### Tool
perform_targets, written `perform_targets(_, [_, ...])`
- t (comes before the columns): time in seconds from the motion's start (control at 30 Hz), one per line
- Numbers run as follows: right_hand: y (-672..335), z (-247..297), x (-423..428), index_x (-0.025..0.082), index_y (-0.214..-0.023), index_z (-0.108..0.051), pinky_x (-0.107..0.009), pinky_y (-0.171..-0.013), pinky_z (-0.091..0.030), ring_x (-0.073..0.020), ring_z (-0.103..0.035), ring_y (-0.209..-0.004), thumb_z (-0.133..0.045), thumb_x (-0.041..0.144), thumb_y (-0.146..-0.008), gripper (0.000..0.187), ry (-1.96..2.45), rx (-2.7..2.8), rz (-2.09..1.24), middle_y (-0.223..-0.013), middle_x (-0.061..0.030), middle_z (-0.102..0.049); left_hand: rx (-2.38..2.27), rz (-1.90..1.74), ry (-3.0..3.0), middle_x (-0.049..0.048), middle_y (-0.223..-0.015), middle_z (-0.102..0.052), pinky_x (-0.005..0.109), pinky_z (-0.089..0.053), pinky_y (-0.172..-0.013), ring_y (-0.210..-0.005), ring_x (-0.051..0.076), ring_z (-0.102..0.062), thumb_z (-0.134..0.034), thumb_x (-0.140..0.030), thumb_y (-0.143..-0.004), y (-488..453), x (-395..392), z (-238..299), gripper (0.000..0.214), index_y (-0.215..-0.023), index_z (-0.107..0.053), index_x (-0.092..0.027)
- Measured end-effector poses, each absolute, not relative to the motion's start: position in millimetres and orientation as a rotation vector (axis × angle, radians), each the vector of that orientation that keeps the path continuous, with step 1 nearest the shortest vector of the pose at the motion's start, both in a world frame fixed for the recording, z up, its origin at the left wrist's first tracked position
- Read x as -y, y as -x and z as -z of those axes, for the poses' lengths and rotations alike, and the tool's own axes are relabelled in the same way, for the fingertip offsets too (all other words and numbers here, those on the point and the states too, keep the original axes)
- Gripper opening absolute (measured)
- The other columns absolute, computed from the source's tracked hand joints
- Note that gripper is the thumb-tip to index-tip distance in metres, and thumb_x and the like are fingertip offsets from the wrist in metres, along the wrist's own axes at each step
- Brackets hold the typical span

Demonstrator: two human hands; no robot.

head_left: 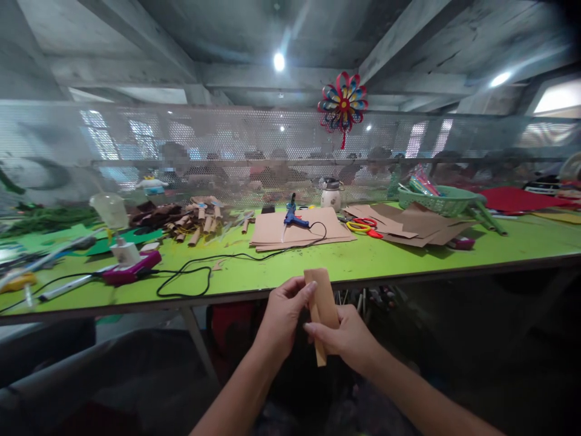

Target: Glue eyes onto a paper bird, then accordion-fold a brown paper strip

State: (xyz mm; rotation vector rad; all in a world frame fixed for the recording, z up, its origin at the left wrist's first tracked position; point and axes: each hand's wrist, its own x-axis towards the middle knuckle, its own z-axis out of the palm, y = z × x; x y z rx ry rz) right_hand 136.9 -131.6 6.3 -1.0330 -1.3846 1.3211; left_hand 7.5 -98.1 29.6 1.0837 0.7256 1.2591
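A folded piece of brown kraft paper (323,297) is held upright between my two hands, in front of the table's near edge. My left hand (287,309) pinches its upper left edge between thumb and fingers. Lower down, my right hand (347,336) grips the right side, its thumb lying across the paper. Beyond them on the table, a blue glue gun (295,219) rests on a stack of brown paper sheets (267,233). Scissors with yellow and red handles (363,227) lie just right of the stack.
A black cord runs over the green tabletop (245,266) to a purple power strip (131,268). Rolled brown paper tubes (206,225) are heaped at left. At right are loose brown sheets (413,224) and a green basket (436,203). A perforated screen stands behind.
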Motion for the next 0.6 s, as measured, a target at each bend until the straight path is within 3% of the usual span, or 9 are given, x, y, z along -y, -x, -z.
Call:
perform_targets(0.13, [-140,-7,129,0.01,-0.067,-0.061,-0.02,-0.048,-0.041,-0.0098,-0.051,-0.05,-0.072,0.04,-0.068,0.032,1.071,1.381,-1.367,-0.056,-0.0015,-0.059,-0.745,-1.367,-1.076,-0.0031,-0.064,-0.051,0.017,-0.039,-0.061,-0.06,0.006,-0.046,-0.074,-0.03,-0.07,-3,93,-23,0.019,-0.073,-0.064,-0.014])
perform_targets(0.3, [-155,-12,123,0.01,-0.074,-0.062,-0.02,-0.047,-0.042,-0.0088,-0.052,-0.047,-0.073,0.04,-0.067,0.033,1.082,1.429,-1.449,-0.055,-0.0014,-0.061,-0.752,-1.386,-1.052,-0.0018,-0.067,-0.053,0.019,-0.041,-0.061,-0.062,0.007,-0.05,-0.072,-0.031,-0.071,6,92,-18,0.022,-0.073,-0.061,-0.012])
perform_targets(0.5, [-172,-27,117,0.011,-0.075,-0.06,-0.018,-0.039,-0.036,-0.0078,-0.051,-0.041,-0.069,0.043,-0.072,0.034,1.057,1.512,-1.459,-0.058,-0.0038,-0.065,-0.897,-1.5,-1.225,0.0012,-0.077,-0.061,0.022,-0.046,-0.059,-0.067,0.012,-0.058,-0.072,-0.032,-0.07,23,91,-26,0.038,-0.1,-0.055,-0.016])
perform_targets(0.6, [-172,-33,114,0.012,-0.076,-0.061,-0.017,-0.038,-0.035,-0.0069,-0.049,-0.04,-0.067,0.045,-0.073,0.033,1.032,1.422,-1.439,-0.06,-0.0033,-0.065,-1.147,-1.732,-1.422,0.0025,-0.085,-0.062,0.023,-0.047,-0.067,-0.074,0.013,-0.059,-0.069,-0.034,-0.073,29,91,-28,0.032,-0.097,-0.057,-0.018])
